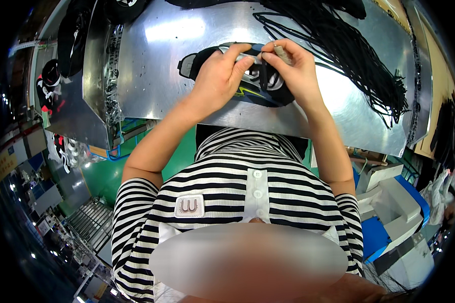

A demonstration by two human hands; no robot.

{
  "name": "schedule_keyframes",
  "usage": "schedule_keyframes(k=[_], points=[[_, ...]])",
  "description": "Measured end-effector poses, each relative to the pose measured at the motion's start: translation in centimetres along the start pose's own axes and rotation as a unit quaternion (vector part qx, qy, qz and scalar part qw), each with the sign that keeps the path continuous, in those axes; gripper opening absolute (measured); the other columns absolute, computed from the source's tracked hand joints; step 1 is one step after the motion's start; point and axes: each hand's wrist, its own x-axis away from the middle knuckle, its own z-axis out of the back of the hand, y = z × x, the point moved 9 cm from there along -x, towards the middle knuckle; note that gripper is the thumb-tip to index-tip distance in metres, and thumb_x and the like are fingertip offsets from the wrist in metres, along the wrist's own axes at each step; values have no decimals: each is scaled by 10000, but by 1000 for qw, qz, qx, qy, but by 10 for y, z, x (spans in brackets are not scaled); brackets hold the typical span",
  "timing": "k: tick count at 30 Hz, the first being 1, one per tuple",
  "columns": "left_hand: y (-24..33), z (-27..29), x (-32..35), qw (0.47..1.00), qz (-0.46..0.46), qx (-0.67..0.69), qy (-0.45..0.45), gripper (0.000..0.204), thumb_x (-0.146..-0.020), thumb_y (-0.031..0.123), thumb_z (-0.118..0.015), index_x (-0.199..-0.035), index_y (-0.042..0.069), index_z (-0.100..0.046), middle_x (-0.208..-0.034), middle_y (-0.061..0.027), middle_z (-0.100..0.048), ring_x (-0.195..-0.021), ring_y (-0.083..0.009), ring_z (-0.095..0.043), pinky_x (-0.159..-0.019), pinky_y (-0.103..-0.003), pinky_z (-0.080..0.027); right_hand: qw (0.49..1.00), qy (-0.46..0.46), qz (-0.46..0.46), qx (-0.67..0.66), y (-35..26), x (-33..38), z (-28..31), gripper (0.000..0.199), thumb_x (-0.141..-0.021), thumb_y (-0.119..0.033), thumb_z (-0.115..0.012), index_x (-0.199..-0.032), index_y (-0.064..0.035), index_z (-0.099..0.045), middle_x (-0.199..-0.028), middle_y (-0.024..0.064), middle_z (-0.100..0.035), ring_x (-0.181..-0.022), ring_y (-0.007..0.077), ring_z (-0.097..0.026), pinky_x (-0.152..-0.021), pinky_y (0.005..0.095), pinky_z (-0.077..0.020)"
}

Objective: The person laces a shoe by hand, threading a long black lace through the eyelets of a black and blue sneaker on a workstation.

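Note:
A black and grey sports shoe (255,99) with a yellow-green accent lies on its side across the metal table in front of me, its heel end to the left. My left hand (218,77) holds the shoe around its opening, thumb and index finger closed near the lacing area. At the lacing, my right hand (297,68) pinches a black shoelace (263,77) between thumb and fingertips. A beige wrap (282,53) covers part of a right-hand finger. The lace's tip and the eyelets under my fingers are hidden.
A big bundle of black laces (359,65) spreads over the table's right side. More dark shoes (75,38) sit on the left, past a raised metal edge (97,65). White and blue boxes (389,212) stand at the lower right.

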Motion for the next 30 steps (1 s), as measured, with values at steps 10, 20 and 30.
schedule_keyframes(k=[10, 20, 30], points=[[-5, 0, 7, 997, 45, -44, 49, 339, -799, 215, -791, -1081, 78, -665, -940, -69, -708, -816, -252, -624, -754, -335, -477, 995, 0, 33, 95, -9, 6, -7, 174, -895, -114, -676, -1029, -7, -647, -854, 61, -679, -733, 153, -641, -718, 263, -513], [-6, 3, 12, 994, 74, -33, 69, 323, -794, 184, -793, -1075, 68, -682, -920, -30, -703, -774, -181, -573, -708, -300, -450, 962, 8, 83, 260, -27, 38, -5, 107, -910, -127, -655, -950, -40, -607, -765, 97, -696, -680, 250, -686, -608, 320, -510], [-5, -2, 12, 994, 89, 40, 47, 326, -825, 78, -770, -1123, 18, -650, -950, -55, -706, -801, -97, -643, -718, -233, -498, 971, -11, 66, 231, -22, 33, -1, 124, -901, -142, -656, -929, -31, -607, -734, 96, -699, -640, 237, -679, -581, 315, -501]])
